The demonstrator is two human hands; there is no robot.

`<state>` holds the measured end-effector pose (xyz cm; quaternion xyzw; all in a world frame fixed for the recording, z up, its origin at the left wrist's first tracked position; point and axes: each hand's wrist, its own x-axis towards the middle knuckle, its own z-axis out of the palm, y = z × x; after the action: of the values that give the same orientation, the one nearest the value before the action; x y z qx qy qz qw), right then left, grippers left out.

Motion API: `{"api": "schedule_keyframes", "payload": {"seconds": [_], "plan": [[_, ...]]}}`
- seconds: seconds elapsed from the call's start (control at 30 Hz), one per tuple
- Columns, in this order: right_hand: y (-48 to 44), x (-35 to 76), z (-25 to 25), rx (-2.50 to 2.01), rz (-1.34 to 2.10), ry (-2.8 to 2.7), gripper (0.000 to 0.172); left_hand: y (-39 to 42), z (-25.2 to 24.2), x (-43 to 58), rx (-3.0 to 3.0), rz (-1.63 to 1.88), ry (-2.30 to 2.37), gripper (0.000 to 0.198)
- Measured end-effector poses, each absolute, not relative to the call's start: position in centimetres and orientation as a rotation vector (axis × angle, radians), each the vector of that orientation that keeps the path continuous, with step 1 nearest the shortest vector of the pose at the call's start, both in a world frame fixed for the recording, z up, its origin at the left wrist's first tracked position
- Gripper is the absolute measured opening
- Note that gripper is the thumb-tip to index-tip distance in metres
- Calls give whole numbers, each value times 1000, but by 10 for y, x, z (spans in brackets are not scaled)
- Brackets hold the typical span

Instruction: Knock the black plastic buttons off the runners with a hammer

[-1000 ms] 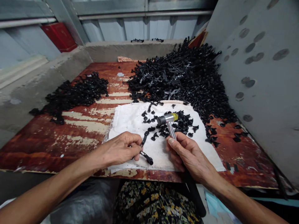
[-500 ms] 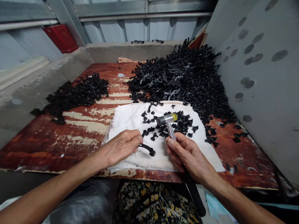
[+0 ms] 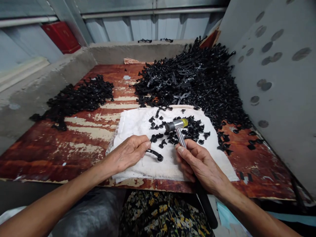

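Note:
My left hand (image 3: 129,153) pinches one end of a thin black plastic strap (image 3: 154,154), which lies on a white cloth (image 3: 138,126) with a round knob at its free end. My right hand (image 3: 198,163) is wrapped round the handle of a small hammer (image 3: 176,125) with a silver head and a yellow face, held raised over several small black caps (image 3: 191,130) scattered on the cloth. The two hands are a short way apart, with the strap between them.
A worn red wooden board (image 3: 81,144) carries the cloth. A big heap of black straps (image 3: 197,79) fills the back right and a smaller heap (image 3: 79,97) lies at the left. Grey walls close in on the right and back. Flowered fabric (image 3: 163,214) shows below the board's front edge.
My left hand has moved slightly up and away, laying the black strap flatter on the cloth. My right hand and the hammer have barely moved.

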<state>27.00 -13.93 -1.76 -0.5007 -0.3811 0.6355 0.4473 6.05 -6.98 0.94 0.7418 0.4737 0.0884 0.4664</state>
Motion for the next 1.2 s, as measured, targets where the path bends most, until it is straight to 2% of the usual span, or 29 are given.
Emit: {"api": "schedule_keyframes", "payload": {"seconds": [1.03, 1.1, 1.2], "plan": [[-139, 270, -17, -1287, 1590, -1000, 37, -64, 14, 63, 1901, 112, 1186, 34], [-137, 273, -13, -1343, 1485, -1181, 31, -62, 12, 62, 1928, 112, 1178, 34], [-133, 276, -8, -1388, 1061, -1593, 25, -59, 10, 61, 1956, 147, 1183, 33]]}}
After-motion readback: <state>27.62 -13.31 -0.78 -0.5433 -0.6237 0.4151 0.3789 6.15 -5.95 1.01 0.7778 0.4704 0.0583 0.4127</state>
